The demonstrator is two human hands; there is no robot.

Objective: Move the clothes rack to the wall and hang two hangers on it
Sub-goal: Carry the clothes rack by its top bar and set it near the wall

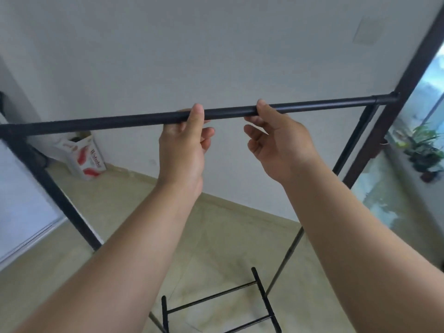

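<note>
**Item: clothes rack, black tubular frame — handling notes**

Left upright (50, 186): a black post, being seen descending steeply to the tiled floor (125, 212) beside a red-and-white bag (84, 156) that is standing against the wall (216, 56)

Top rail (96, 122): a slim, round, smooth tube, being held level just in front of the wall; no hangers are being carried on it, and none are in view

Left hand (183, 145): being closed loosely on the rail near its middle, thumb laid up over the near side, fingers curled behind and beneath

Right hand (276, 140): being closed loosely on the same rail just beside the left, thumb on top, upper fingers hooked behind, lower fingers left partly open below the tube

Right upright (355, 140): thin, running down to a railed base (216, 301) at the floor, close to a glass door frame (408, 75) with potted plants (422, 150) beyond

Handling: the rack is being judged light, rigid and tall, so liable to sway or tip. The painted tube is likely slick; a wider-spaced grip is being advised for steering, with the base watched against snagging
</note>
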